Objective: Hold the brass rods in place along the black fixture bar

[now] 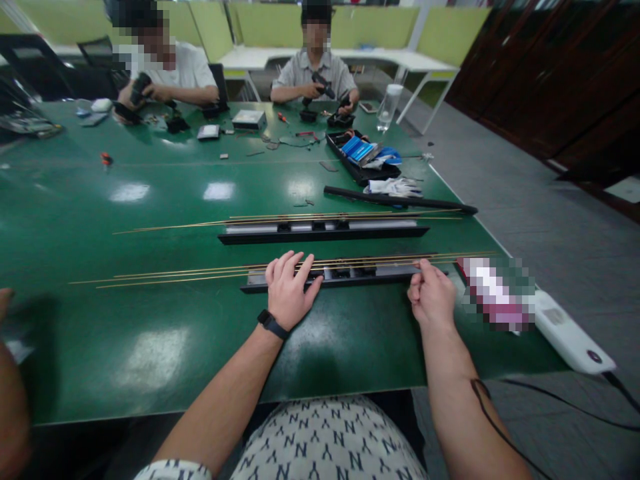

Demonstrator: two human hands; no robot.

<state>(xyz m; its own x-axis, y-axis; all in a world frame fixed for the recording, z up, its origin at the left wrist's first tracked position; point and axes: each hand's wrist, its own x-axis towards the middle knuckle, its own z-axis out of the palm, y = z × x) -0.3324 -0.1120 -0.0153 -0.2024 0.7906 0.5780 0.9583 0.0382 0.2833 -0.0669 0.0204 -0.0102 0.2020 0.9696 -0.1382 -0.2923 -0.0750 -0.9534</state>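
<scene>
In front of me lies a long black-edged metal channel (395, 269) with a silvery inside and black blocks in it. Thin brass-coloured rods (175, 274) lie lengthwise across it and stick out past its left end. My left hand (291, 288) rests over the channel and rods, fingers spread. At the channel's right end is my right hand (434, 293), closed in a pinch close to the rods; what it pinches is too small to make out. Farther back lies a second similar channel (320, 235), with more brass-coloured rods (165, 228) along it.
A black strip (400, 199), white gloves (395, 187) and a black tray (357, 172) with blue items lie beyond. On the right are a pink-and-white item (493, 293) and a white power strip (570, 333). Two people sit opposite with power drills; another person's arm (10, 400) shows at left.
</scene>
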